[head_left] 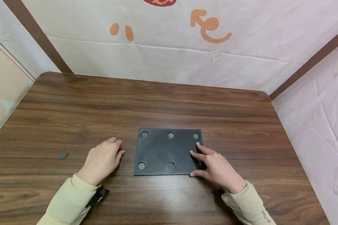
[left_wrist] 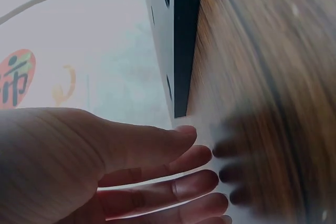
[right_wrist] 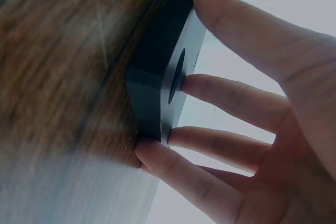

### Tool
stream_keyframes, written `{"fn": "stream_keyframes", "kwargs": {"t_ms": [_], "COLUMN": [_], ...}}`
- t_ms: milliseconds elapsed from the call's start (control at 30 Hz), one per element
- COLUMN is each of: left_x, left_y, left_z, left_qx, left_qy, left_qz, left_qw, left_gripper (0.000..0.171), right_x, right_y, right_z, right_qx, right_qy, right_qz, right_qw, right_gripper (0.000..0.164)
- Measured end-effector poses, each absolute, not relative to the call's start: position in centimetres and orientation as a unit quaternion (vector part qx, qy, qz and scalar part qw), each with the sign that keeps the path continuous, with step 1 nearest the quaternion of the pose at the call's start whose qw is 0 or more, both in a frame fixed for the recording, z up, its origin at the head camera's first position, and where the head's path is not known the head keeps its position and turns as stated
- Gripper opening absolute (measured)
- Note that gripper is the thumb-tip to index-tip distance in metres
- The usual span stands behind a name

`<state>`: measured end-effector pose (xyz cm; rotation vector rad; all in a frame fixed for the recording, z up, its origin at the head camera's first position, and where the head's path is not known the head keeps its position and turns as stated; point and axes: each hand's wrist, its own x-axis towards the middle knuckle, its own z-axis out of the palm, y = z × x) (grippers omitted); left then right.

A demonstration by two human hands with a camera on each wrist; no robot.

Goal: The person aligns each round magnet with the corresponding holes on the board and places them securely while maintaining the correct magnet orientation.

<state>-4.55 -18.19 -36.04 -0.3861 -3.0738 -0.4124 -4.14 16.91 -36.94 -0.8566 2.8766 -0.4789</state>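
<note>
A flat black rectangular board (head_left: 160, 151) lies on the table, with round spots along its far and near edges. Most spots look light grey; the near middle one (head_left: 171, 165) is darker, and I cannot tell if it is filled. My right hand (head_left: 217, 165) rests on the board's right end, fingers spread and fairly straight, thumb at the near edge. In the right wrist view a dark round recess (right_wrist: 177, 77) shows near the fingertips. Left of the board, my left hand (head_left: 104, 159) hovers or rests near the table, fingers loosely bent and holding nothing.
A loose grey disc (head_left: 63, 155) lies on the wooden table (head_left: 157, 106), left of my left hand. White printed cloth (head_left: 163, 56) hangs behind the far edge, with more cloth on both sides. Dark straps sit at both wrists.
</note>
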Motion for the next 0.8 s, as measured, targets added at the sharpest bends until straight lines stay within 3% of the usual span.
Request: {"fn": "stream_keyframes", "kwargs": {"t_ms": [800], "left_x": [-4.0], "left_y": [-21.0], "left_z": [-35.8], "left_qx": [-0.064], "left_qy": [-0.991], "left_qz": [-0.112], "left_qw": [0.018], "left_gripper": [0.016], "right_x": [-4.2], "right_y": [17.0], "right_z": [-37.0], "right_qx": [-0.282], "right_qy": [0.945], "right_qz": [-0.16], "right_qw": [0.047], "right_gripper": [0.07]}}
